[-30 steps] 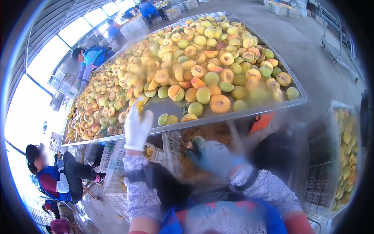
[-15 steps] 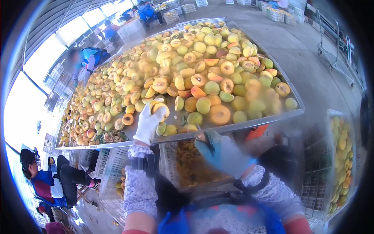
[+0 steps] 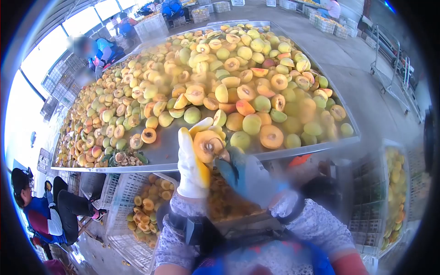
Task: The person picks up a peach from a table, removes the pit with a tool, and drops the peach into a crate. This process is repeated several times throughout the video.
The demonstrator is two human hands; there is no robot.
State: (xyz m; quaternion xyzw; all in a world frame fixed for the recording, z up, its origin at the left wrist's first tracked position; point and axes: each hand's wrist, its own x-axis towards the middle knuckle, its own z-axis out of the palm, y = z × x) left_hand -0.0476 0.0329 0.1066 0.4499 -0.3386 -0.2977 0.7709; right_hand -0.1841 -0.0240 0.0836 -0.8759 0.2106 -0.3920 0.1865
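My left hand (image 3: 192, 167), in a white glove with yellow on the palm side, is closed around a halved peach (image 3: 207, 145). Its cut face is turned toward me, with the brown pit hollow showing. More peach flesh shows behind it under the fingers. My right hand (image 3: 245, 176), in a blue-grey glove, is closed, and its fingertips meet the right edge of this half. What the right fingers grip is hidden and blurred. Just beyond both hands, a metal-edged table (image 3: 158, 158) bears a heap of whole and halved peaches (image 3: 195, 95).
A white crate (image 3: 120, 219) of peach halves stands below the table at left, and another crate (image 3: 384, 245) of fruit at right. One person (image 3: 46, 215) sits at lower left; another (image 3: 104, 49) is by the far left edge. A metal trolley (image 3: 387, 68) stands at right.
My left hand has come back from the heap toward me with the peach half, turning its cut face up. My right hand has moved left to meet it. The view has shifted slightly.
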